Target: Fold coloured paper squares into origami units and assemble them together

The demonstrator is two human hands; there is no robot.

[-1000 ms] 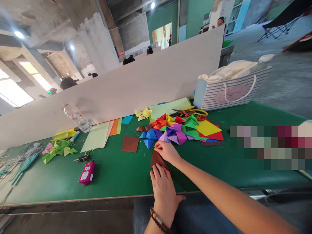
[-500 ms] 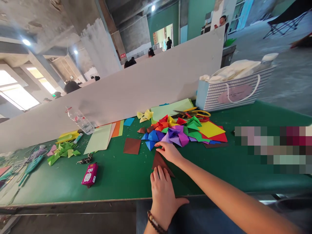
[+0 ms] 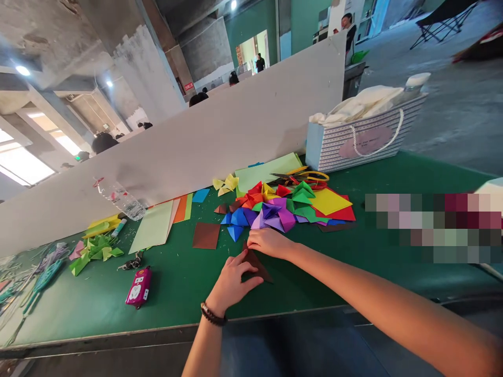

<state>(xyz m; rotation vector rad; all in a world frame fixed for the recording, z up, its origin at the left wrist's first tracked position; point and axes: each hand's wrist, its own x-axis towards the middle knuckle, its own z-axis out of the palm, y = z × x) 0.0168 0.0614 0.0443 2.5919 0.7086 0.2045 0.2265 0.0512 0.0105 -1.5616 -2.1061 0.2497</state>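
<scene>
A sheet of brown origami paper (image 3: 259, 268), folded into a triangle, lies on the green table between my hands. My left hand (image 3: 234, 279), with a beaded bracelet at the wrist, rests its fingertips on the paper's left edge, fingers stretched and thumb apart. At the paper's far corner, the fingers of my right hand (image 3: 271, 243) are curled together and pinch it; their tips are partly hidden. Just beyond sit folded paper pieces in purple (image 3: 277, 214), blue (image 3: 234, 222), red and green. A flat brown square (image 3: 206, 235) lies to the left.
A striped paper bag (image 3: 357, 139) stands at the back right by the white partition (image 3: 236, 125). Scissors (image 3: 314, 178) lie behind the folded pieces. Leftward are a plastic bottle (image 3: 121, 199), a magenta case (image 3: 139, 287), keys (image 3: 131, 262) and green folded paper (image 3: 96, 250).
My left hand has shifted left and forward, up along the paper's left edge. My right hand's fingers have closed in at the far corner. The whole view has swung slightly.
</scene>
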